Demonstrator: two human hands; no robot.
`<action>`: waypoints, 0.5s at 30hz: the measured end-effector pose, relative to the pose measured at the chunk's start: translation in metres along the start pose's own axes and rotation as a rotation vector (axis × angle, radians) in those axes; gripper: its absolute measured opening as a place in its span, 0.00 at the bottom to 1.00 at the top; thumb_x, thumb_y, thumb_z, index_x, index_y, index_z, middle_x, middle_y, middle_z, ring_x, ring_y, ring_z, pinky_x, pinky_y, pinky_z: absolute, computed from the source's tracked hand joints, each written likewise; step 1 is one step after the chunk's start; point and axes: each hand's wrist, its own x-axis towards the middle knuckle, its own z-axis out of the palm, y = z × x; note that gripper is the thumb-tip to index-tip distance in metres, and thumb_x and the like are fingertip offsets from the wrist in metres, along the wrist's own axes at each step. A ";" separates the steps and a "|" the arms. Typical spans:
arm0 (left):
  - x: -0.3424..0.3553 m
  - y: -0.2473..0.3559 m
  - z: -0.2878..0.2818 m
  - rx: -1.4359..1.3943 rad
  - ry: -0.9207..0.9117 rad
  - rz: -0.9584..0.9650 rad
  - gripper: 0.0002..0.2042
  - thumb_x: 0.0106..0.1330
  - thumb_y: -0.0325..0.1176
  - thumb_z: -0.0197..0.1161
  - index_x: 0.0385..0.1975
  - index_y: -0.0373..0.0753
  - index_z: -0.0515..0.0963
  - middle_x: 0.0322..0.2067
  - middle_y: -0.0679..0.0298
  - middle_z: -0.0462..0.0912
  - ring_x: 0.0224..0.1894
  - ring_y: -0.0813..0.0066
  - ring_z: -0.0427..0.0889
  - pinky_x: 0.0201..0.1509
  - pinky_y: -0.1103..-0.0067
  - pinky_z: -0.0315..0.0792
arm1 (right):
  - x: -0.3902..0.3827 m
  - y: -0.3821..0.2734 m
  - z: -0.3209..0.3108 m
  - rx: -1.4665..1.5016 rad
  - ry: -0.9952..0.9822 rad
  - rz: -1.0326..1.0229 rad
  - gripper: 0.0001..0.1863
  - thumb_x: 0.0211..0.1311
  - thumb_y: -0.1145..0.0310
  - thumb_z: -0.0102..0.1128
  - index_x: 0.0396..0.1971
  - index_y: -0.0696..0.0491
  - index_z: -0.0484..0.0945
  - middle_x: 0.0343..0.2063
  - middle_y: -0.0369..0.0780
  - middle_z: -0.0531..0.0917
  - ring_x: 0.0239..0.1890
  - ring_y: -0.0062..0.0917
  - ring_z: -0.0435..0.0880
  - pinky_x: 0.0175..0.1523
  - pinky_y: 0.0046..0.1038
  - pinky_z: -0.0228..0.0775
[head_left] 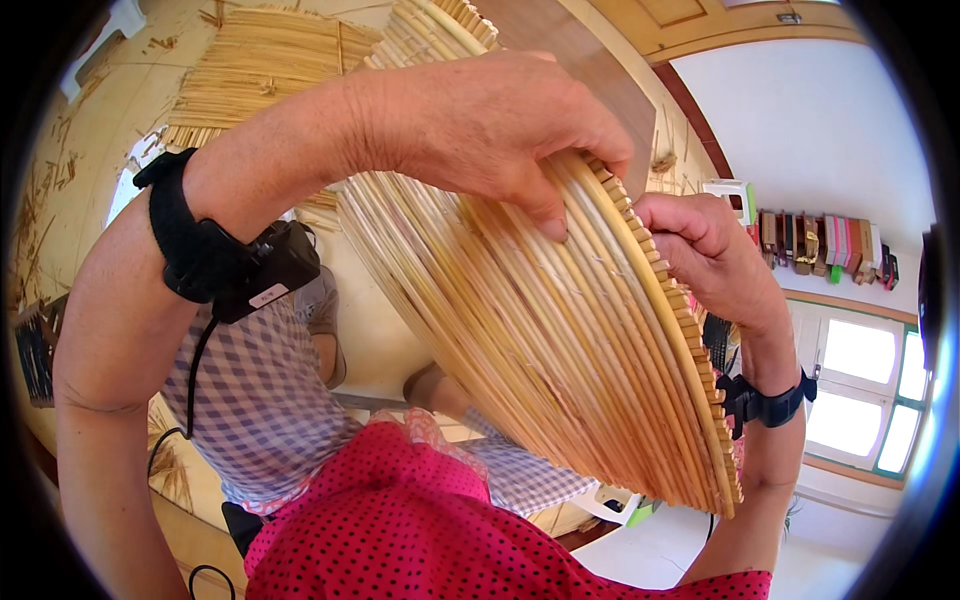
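A curved mat of straw-coloured stalks (520, 310), bound side by side, is held up in front of my body. Its right edge shows a row of cut stalk ends along a thicker border stalk. My left hand (490, 125) reaches over the top and grips the upper part of this edge, thumb on the near face and fingers curled over the rim. My right hand (705, 240) is at the same edge, lower and to the right, with its fingers bent closed against the cut ends. The mat partly hides those fingertips, so I cannot make out what they pinch.
Another stalk mat (270, 60) lies at the far left, with loose straw bits (60, 170) scattered on the floor. A brown board (560, 60) is at the top. Items stand in a row (830, 245) along the right wall, above a bright glazed door (855, 380).
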 end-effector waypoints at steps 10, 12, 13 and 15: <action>0.002 -0.002 0.006 -0.012 0.030 -0.015 0.18 0.47 0.31 0.72 0.41 0.42 0.79 0.34 0.66 0.80 0.40 0.62 0.72 0.48 0.70 0.65 | 0.000 0.005 0.006 -0.085 0.048 -0.054 0.06 0.69 0.74 0.52 0.40 0.57 0.78 0.26 0.44 0.77 0.28 0.34 0.76 0.37 0.29 0.69; 0.003 -0.002 0.006 -0.014 0.025 -0.022 0.18 0.47 0.31 0.71 0.41 0.42 0.79 0.34 0.66 0.80 0.40 0.62 0.72 0.48 0.71 0.65 | 0.000 0.006 0.007 -0.099 0.054 -0.060 0.06 0.69 0.74 0.52 0.40 0.57 0.77 0.26 0.45 0.77 0.29 0.36 0.76 0.37 0.29 0.69; 0.003 -0.002 0.006 -0.017 0.024 -0.027 0.18 0.47 0.31 0.71 0.41 0.42 0.79 0.34 0.66 0.80 0.39 0.62 0.72 0.48 0.71 0.65 | 0.000 0.006 0.007 -0.114 0.055 -0.068 0.06 0.69 0.74 0.52 0.40 0.57 0.77 0.26 0.45 0.77 0.29 0.37 0.76 0.37 0.30 0.69; 0.004 -0.001 0.006 -0.018 0.020 -0.031 0.18 0.47 0.31 0.71 0.41 0.42 0.79 0.34 0.66 0.80 0.39 0.62 0.72 0.48 0.71 0.65 | 0.000 0.006 0.007 -0.127 0.054 -0.071 0.05 0.69 0.74 0.52 0.39 0.57 0.77 0.26 0.45 0.76 0.29 0.38 0.76 0.37 0.30 0.69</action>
